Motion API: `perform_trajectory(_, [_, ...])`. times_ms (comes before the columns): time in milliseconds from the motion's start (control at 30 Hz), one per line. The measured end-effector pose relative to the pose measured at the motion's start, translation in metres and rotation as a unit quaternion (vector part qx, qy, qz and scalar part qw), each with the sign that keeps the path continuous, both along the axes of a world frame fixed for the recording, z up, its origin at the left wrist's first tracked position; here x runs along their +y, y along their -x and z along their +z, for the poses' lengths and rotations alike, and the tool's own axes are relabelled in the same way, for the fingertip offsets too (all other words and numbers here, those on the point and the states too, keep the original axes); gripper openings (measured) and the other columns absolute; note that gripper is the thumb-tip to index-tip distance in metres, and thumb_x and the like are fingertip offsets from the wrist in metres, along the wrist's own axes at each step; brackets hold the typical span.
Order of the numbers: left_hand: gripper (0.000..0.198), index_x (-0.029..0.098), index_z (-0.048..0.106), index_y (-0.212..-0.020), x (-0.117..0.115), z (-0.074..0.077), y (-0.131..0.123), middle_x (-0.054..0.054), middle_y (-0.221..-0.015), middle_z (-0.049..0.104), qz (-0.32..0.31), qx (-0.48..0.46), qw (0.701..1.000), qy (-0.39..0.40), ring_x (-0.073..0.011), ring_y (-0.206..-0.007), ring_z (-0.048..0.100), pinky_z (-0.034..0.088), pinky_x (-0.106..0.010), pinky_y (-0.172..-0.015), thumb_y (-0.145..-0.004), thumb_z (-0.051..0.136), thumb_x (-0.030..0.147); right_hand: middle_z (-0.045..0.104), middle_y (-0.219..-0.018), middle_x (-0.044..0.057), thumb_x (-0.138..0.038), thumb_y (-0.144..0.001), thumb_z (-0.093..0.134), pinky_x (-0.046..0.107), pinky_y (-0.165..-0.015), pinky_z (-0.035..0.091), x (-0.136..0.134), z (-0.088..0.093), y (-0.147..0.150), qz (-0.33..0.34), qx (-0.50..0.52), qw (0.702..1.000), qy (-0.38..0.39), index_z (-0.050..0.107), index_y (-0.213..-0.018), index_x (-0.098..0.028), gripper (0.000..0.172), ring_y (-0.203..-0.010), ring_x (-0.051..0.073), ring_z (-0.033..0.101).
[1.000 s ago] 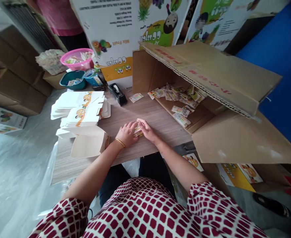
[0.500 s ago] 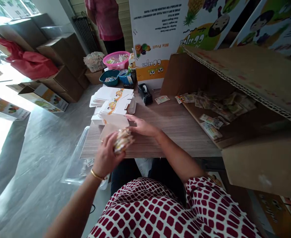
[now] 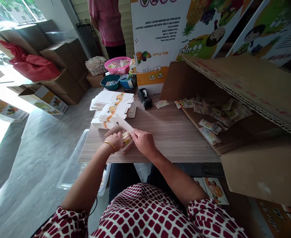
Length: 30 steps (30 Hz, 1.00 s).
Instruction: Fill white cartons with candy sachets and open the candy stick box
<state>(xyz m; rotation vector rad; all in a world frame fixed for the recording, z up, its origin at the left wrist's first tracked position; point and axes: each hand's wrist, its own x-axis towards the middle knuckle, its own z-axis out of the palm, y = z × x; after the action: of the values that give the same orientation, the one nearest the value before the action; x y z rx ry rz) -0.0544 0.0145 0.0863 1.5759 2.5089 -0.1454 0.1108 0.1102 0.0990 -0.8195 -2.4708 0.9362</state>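
Note:
My left hand (image 3: 116, 141) is closed around a stack of small printed packets (image 3: 126, 137) and holds it inside a small open carton (image 3: 122, 130) near the front of the wooden table (image 3: 175, 132). My right hand (image 3: 143, 142) grips the carton's open end beside the packets, its lid flap raised. Just behind lies a pile of flat white and orange carton blanks (image 3: 112, 105).
A big cardboard box (image 3: 237, 109) on its side at the right holds several loose packets (image 3: 210, 112). A tape dispenser (image 3: 145, 98), teal and pink bowls (image 3: 117, 66) and a printed board stand at the back. A person in pink (image 3: 108, 23) stands beyond. Boxes line the floor at left.
Both hands squared the packet stack on the table, then my left hand lifted it and moved it left into the small carton, which my right hand took hold of.

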Motion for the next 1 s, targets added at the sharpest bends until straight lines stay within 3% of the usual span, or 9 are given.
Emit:
perform_trajectory(100, [0.075,0.011,0.040,-0.153,-0.001,-0.007,-0.004,-0.027,-0.137,0.061,0.018,-0.017,1.000,0.018,-0.0408,-0.124,0.063,0.052,-0.053,-0.099,-0.089,0.063,0.040,0.071,-0.130,0.010,-0.039,-0.106,0.040,0.035,-0.102,0.047,0.003,0.003,-0.012,0.041,0.039,0.998,0.034,0.066,-0.135,-0.025,0.041,-0.116,0.026,0.067])
perform_trajectory(233, [0.062,0.022,0.048,-0.150,-0.021,-0.002,-0.007,-0.018,-0.155,0.049,-0.016,-0.038,0.991,-0.125,-0.0375,-0.141,0.050,0.046,-0.056,-0.109,-0.097,0.051,0.053,0.069,-0.135,0.004,-0.052,-0.105,0.045,0.029,-0.103,0.049,0.041,0.005,-0.028,0.134,0.089,0.979,0.128,0.056,-0.146,-0.028,0.049,-0.123,0.020,0.065])
perform_trajectory(400, [0.042,0.030,0.054,-0.142,-0.056,0.009,-0.024,-0.008,-0.144,0.062,-0.067,-0.020,0.929,-0.363,-0.0296,-0.137,0.054,0.043,-0.053,-0.115,-0.101,0.052,0.037,0.071,-0.130,0.012,-0.026,-0.104,0.044,0.035,-0.103,0.048,0.162,-0.010,-0.019,-0.103,-0.091,0.991,0.002,0.060,-0.142,-0.021,0.041,-0.121,0.026,0.065])
perform_trajectory(500, [0.055,0.033,0.044,-0.152,-0.065,-0.007,-0.041,-0.009,-0.148,0.058,-0.095,-0.017,0.923,-0.372,-0.0311,-0.140,0.052,0.039,-0.055,-0.117,-0.098,0.057,0.031,0.059,-0.146,0.015,-0.006,-0.096,0.045,0.036,-0.115,0.038,0.230,-0.025,-0.005,-0.111,-0.171,0.975,-0.089,0.056,-0.146,-0.014,0.051,-0.137,0.025,0.051])
perform_trajectory(600, [0.059,0.034,0.038,-0.155,-0.055,-0.033,-0.050,-0.010,-0.143,0.062,-0.088,0.011,0.926,-0.368,-0.0304,-0.136,0.056,0.031,-0.058,-0.121,-0.099,0.055,0.024,0.052,-0.151,0.018,-0.012,-0.095,0.054,0.041,-0.119,0.033,0.257,-0.037,0.001,-0.115,-0.197,0.966,-0.120,0.055,-0.144,-0.011,0.049,-0.141,0.028,0.042])
perform_trajectory(733, [0.063,0.027,0.035,-0.157,-0.032,-0.045,-0.059,-0.016,-0.151,0.053,-0.045,0.034,0.913,-0.404,-0.0339,-0.141,0.050,0.028,-0.062,-0.121,-0.098,0.057,0.023,0.058,-0.137,0.022,-0.017,-0.101,0.044,0.040,-0.108,0.042,0.233,-0.049,-0.007,-0.172,-0.217,0.951,-0.135,0.062,-0.132,-0.009,0.037,-0.126,0.030,0.054])
perform_trajectory(833, [0.061,0.028,0.044,-0.151,-0.022,-0.038,-0.084,-0.018,-0.151,0.050,-0.066,-0.018,0.866,-0.495,-0.0358,-0.142,0.047,0.036,-0.062,-0.117,-0.094,0.064,0.023,0.061,-0.130,0.022,-0.019,-0.101,0.044,0.036,-0.095,0.049,0.191,-0.057,-0.030,-0.205,-0.233,0.943,-0.123,0.060,-0.132,-0.011,0.035,-0.109,0.027,0.064])
perform_trajectory(933, [0.052,0.030,0.049,-0.146,-0.007,-0.031,-0.121,-0.013,-0.143,0.056,-0.077,-0.291,0.825,-0.478,-0.0300,-0.132,0.055,0.045,-0.054,-0.113,-0.096,0.062,0.026,0.069,-0.115,0.014,-0.030,-0.099,0.057,0.030,-0.082,0.050,0.142,-0.060,-0.063,-0.200,-0.203,0.958,-0.027,0.065,-0.117,-0.014,0.026,-0.096,0.023,0.068])
perform_trajectory(1000, [0.063,0.031,0.035,-0.155,0.014,-0.028,-0.141,-0.014,-0.155,0.046,0.031,-0.528,0.756,-0.386,-0.0297,-0.138,0.051,0.047,-0.052,-0.112,-0.097,0.061,0.037,0.073,-0.098,0.007,-0.039,-0.098,0.058,0.025,-0.075,0.049,0.113,-0.056,-0.084,-0.147,-0.142,0.975,0.085,0.067,-0.105,-0.017,0.024,-0.086,0.018,0.068])
